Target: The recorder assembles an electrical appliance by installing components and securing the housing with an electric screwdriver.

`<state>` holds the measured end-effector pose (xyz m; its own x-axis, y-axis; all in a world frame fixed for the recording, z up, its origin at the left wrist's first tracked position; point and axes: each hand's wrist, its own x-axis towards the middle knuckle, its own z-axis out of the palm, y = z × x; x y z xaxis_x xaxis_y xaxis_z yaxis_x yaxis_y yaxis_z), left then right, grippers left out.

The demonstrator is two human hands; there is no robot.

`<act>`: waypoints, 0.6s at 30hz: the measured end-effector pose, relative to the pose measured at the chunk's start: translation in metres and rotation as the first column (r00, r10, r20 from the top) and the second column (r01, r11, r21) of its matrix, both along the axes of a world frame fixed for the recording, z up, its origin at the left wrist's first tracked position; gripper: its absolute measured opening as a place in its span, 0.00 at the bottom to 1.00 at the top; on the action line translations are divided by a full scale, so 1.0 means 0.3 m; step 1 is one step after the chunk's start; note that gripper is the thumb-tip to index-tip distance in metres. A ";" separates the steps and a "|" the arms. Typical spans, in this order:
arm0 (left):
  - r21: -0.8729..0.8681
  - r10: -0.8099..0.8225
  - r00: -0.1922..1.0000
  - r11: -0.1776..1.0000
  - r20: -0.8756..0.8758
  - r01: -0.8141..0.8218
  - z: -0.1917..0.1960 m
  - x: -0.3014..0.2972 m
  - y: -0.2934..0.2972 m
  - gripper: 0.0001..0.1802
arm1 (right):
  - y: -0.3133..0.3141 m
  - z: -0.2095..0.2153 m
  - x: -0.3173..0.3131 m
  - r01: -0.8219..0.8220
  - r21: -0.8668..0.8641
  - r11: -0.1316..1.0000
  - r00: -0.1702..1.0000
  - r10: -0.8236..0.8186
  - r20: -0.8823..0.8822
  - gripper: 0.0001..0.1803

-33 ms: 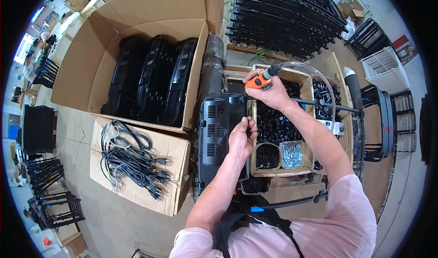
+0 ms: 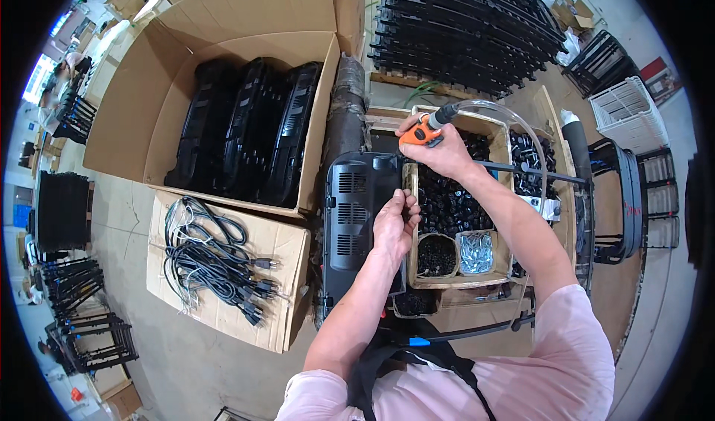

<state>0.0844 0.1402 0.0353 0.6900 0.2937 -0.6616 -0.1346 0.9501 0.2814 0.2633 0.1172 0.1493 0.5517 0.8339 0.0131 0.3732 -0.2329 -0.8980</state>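
An orange and black power screwdriver (image 2: 426, 128) is gripped in my right hand (image 2: 447, 153), its clear hose curving away to the right. The tool's tip is hidden from view. My left hand (image 2: 395, 223) is closed, thumb and fingers curled together at the right edge of a black vented plastic cover (image 2: 348, 220). Whatever lies between those fingers is too hidden to name. Right beside the hands, a wooden parts box (image 2: 488, 278) holds many small black parts (image 2: 450, 201), with a tub of dark screws (image 2: 437, 255) and a bag of silvery metal pieces (image 2: 476, 252) in its near compartments.
At the left an open carton (image 2: 167, 149) contains several black plastic housings (image 2: 242, 130). Coiled black power cords (image 2: 212, 257) lie on flat cardboard (image 2: 279, 324). Behind the parts box rises a stack of black frames (image 2: 462, 33); a white crate (image 2: 629, 114) stands at the far right.
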 end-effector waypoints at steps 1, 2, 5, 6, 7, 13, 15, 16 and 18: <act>-0.001 -0.004 1.000 1.000 -0.011 0.004 -0.002 0.016 0.006 0.14 | -0.002 -0.004 0.006 0.002 0.000 1.000 1.000 -0.002 0.003 0.15; -0.013 0.005 1.000 1.000 -0.015 -0.005 -0.001 0.031 0.007 0.15 | -0.003 -0.012 0.011 0.002 -0.003 1.000 1.000 -0.002 0.009 0.14; -0.071 0.029 0.997 0.997 -0.076 -0.034 -0.007 0.059 0.033 0.16 | -0.001 -0.013 0.011 0.000 0.001 1.000 1.000 0.000 0.025 0.14; -0.068 0.032 0.997 0.997 -0.075 -0.038 -0.011 0.068 0.043 0.16 | 0.003 -0.010 0.011 -0.011 -0.009 1.000 1.000 0.011 0.017 0.14; -0.069 0.042 0.998 0.997 -0.056 -0.046 -0.013 0.076 0.051 0.16 | 0.006 -0.005 0.010 -0.022 -0.021 1.000 1.000 0.022 0.009 0.14; -0.064 0.082 0.996 0.994 -0.035 -0.084 -0.013 0.118 0.074 0.15 | 0.013 0.009 0.008 -0.045 -0.066 0.997 0.998 0.049 0.049 0.15; -0.066 0.078 0.995 0.995 -0.057 -0.081 -0.008 0.134 0.073 0.16 | 0.009 0.011 0.011 -0.048 -0.091 0.995 0.996 0.054 0.070 0.16; -0.064 0.082 0.995 0.994 -0.057 -0.086 -0.010 0.136 0.078 0.16 | 0.015 0.018 0.002 -0.025 -0.041 0.999 0.999 0.026 0.029 0.18; -0.073 0.100 0.994 0.992 -0.053 -0.103 -0.016 0.137 0.089 0.15 | 0.012 0.029 -0.009 0.004 -0.014 1.000 1.000 -0.005 -0.017 0.24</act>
<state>0.1254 0.1670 0.0305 0.6252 0.3083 -0.7170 -0.2191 0.9511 0.2179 0.2607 0.1208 0.1580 0.5555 0.8314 -0.0077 0.3571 -0.2470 -0.9008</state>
